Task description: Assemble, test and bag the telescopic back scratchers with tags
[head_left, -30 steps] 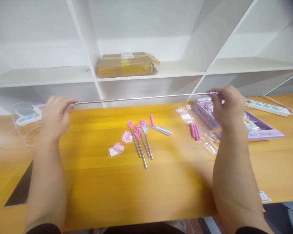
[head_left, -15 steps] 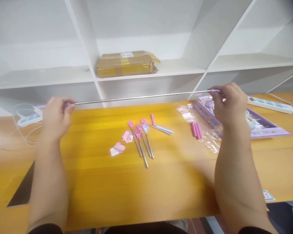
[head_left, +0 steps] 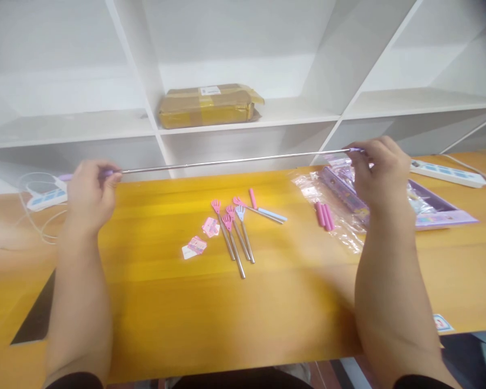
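Observation:
A long thin metal rod [head_left: 235,160] stretches almost level above the table, held at both ends. My left hand [head_left: 92,192] is closed round its purple handle, which sticks out past the fist. At the other end my right hand [head_left: 378,165] pinches a small purple piece, its shape mostly hidden by the fingers. Below the rod lie several metal sticks with pink hand-shaped heads [head_left: 227,220] and one with a light-blue head [head_left: 240,212]. Beside them are a blue handle [head_left: 272,214] and a pink handle [head_left: 252,198]. Pink and white cards [head_left: 197,245] lie to their left.
Pink tubes [head_left: 324,216] rest on clear plastic bags at the right, near an open purple box [head_left: 445,216]. Power strips [head_left: 449,173] sit at both sides. A taped cardboard parcel [head_left: 206,108] is on the white shelf behind the yellow wooden table [head_left: 178,324].
My left hand has shifted slightly left, and more of the purple handle shows beside it. The right hand keeps its pinch, nearly still.

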{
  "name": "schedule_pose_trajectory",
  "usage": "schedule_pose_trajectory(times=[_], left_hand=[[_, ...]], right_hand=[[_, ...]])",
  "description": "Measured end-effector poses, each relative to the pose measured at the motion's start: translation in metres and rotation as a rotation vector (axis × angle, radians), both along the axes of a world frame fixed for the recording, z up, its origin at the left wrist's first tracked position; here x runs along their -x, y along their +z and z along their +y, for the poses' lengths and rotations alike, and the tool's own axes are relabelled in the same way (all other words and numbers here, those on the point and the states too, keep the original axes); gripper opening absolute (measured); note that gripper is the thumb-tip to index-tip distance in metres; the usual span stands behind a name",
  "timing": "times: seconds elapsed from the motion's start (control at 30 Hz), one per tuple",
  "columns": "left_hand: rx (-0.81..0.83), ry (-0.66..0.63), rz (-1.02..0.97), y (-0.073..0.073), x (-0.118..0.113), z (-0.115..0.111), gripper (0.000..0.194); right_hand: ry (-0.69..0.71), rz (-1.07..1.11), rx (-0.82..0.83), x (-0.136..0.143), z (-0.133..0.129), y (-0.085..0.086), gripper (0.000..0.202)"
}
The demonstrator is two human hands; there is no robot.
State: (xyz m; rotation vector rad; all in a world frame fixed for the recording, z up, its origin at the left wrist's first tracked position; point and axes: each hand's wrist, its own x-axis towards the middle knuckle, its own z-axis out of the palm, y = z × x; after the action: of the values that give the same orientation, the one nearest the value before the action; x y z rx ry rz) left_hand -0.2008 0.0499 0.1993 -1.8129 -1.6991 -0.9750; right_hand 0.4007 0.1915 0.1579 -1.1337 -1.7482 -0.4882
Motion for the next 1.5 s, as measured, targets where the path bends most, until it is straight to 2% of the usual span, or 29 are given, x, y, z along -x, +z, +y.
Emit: schedule_pose_trajectory(times=[0.23, 0.57, 0.77, 0.83, 0.9, 0.93, 1.0, 1.07, 1.1, 1.17, 1.27, 1.4, 1.5], left_hand=[[-0.078, -0.008, 0.009, -0.002, 0.006, 0.001, 0.029], [-0.065, -0.06, -0.003, -0.009, 0.015, 0.005, 0.034], [-0.097, -0.083, 0.015, -0.005, 0.022, 0.007, 0.034], [-0.088, -0.115, -0.01, -0.006, 0.005, 0.009, 0.031], [-0.089, -0.212, -0.02, -0.014, -0.032, 0.01, 0.022], [-0.083, -0.294, -0.008, -0.022, -0.058, 0.011, 0.017], [-0.041, -0.423, 0.01, -0.044, -0.111, 0.01, 0.021], [0.024, -0.416, -0.031, -0.069, -0.154, 0.008, 0.022], [0.043, -0.39, -0.061, -0.08, -0.167, 0.007, 0.021], [0.167, -0.472, -0.073, -0.098, -0.175, 0.009, 0.018], [0.25, -0.481, -0.037, -0.112, -0.166, 0.017, 0.018], [0.389, -0.448, 0.046, -0.118, -0.163, 0.025, 0.018], [0.612, -0.317, 0.086, -0.118, -0.17, 0.019, 0.016]], right_hand=[[0.079, 0.024, -0.035, 0.002, -0.002, 0.001, 0.021], [0.13, 0.061, -0.012, 0.01, -0.011, 0.005, 0.02], [0.074, 0.048, 0.018, -0.007, -0.008, 0.009, 0.018], [0.068, 0.015, -0.01, 0.003, -0.01, 0.01, 0.019], [0.132, -0.087, -0.064, 0.037, -0.021, 0.006, 0.024], [0.194, -0.163, -0.09, 0.062, -0.03, 0.002, 0.028], [0.292, -0.334, -0.007, 0.12, -0.051, -0.011, 0.036], [0.335, -0.426, 0.072, 0.173, -0.071, -0.027, 0.036], [0.337, -0.449, 0.091, 0.192, -0.077, -0.034, 0.036], [0.42, -0.549, 0.149, 0.211, -0.081, -0.046, 0.033], [0.434, -0.607, 0.273, 0.208, -0.074, -0.056, 0.031], [0.396, -0.66, 0.455, 0.2, -0.06, -0.066, 0.029], [0.39, -0.671, 0.556, 0.203, -0.053, -0.076, 0.026]])
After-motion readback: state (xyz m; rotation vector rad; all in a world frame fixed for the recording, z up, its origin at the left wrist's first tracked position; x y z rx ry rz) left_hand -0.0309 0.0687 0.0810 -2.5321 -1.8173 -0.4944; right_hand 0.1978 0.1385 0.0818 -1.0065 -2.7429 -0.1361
